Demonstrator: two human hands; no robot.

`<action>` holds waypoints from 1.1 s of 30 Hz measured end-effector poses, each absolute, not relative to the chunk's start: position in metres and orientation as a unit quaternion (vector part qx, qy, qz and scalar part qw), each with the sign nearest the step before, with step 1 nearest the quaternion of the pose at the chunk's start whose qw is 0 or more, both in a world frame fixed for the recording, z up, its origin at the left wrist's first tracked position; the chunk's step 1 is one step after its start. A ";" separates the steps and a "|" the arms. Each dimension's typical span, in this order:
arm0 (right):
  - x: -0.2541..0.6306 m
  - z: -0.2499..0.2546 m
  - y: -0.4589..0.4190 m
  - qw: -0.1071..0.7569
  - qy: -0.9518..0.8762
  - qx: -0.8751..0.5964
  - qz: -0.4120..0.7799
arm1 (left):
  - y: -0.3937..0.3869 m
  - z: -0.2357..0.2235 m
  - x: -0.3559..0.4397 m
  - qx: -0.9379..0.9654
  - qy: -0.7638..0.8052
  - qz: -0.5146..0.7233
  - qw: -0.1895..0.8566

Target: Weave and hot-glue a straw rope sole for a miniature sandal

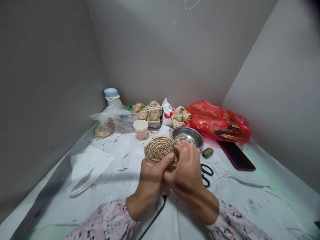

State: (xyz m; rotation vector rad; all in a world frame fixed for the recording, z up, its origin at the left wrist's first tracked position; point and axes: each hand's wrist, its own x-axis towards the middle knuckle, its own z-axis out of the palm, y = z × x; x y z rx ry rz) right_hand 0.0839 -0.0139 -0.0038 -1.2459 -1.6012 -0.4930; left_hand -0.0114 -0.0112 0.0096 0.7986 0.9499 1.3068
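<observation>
Papered table [110, 190], both hands [151, 176] [186, 170] clasped around straw coil [160, 150]

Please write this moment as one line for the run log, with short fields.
left hand: holds coiled straw disc | right hand: holds same disc | nearby: steel bowl, black scissors, green thread spool

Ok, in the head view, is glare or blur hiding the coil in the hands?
Head view: the coiled straw disc looks sharp, without glare; only the steel bowl shines mildly. Light is soft, with shadow along the left wall. Wide-angle distortion bends straight edges.
</observation>
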 end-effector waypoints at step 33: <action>0.093 -0.002 -0.015 0.443 -0.705 -0.519 -0.194 | -0.010 0.004 -0.012 0.373 0.427 0.589 0.576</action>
